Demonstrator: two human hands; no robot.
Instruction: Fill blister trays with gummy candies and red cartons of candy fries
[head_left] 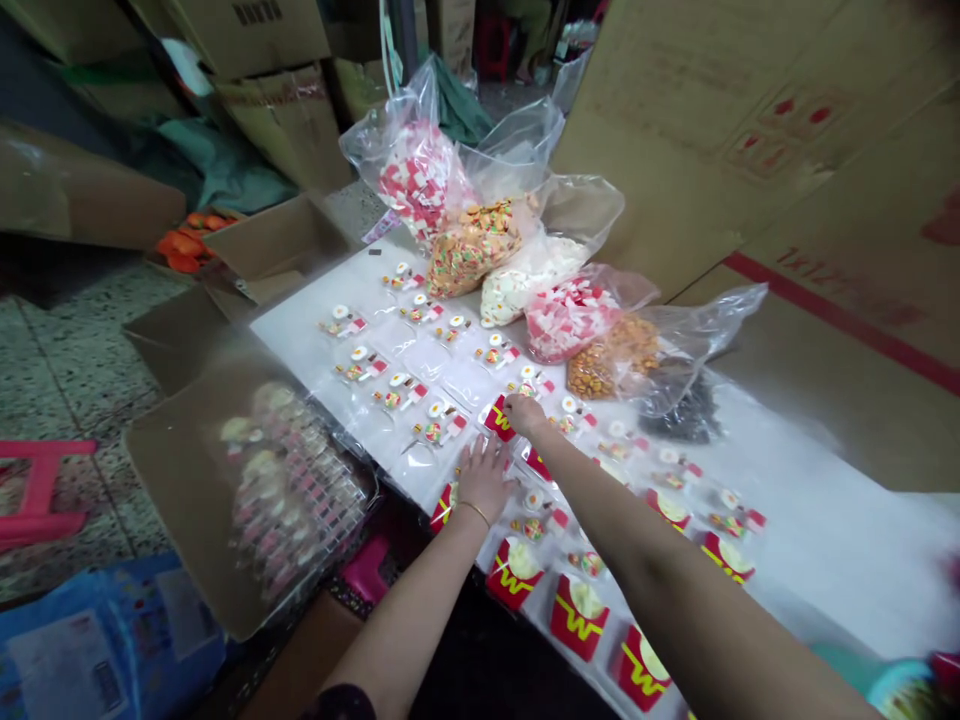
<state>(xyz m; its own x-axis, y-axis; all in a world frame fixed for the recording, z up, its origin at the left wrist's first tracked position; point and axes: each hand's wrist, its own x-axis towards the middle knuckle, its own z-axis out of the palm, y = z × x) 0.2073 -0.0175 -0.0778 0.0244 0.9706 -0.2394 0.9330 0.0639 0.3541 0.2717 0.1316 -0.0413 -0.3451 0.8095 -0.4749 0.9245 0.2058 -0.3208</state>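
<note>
My right hand (pixel 526 417) pinches a small red french-fry box piece (pixel 498 419) with a yellow zigzag mark, low over the table. Just in front and to the left, my left hand (pixel 485 476) lies with its fingers spread on the rows of clear plastic trays. Tiny toy foods sit in those trays, such as a fried-egg piece (pixel 436 410) and red-and-white pieces. Nearer me, several more red french-fry box pieces (pixel 579 618) with cream-coloured tops lie in a row. My right forearm hides part of the rows.
Along the far side of the white table (pixel 817 500) stand open plastic bags of small pieces, including an orange-brown bag (pixel 615 355) and a pink one (pixel 568 318). A carton of packed trays (pixel 285 490) is at the left. Large cardboard boxes (pixel 750 150) rise behind.
</note>
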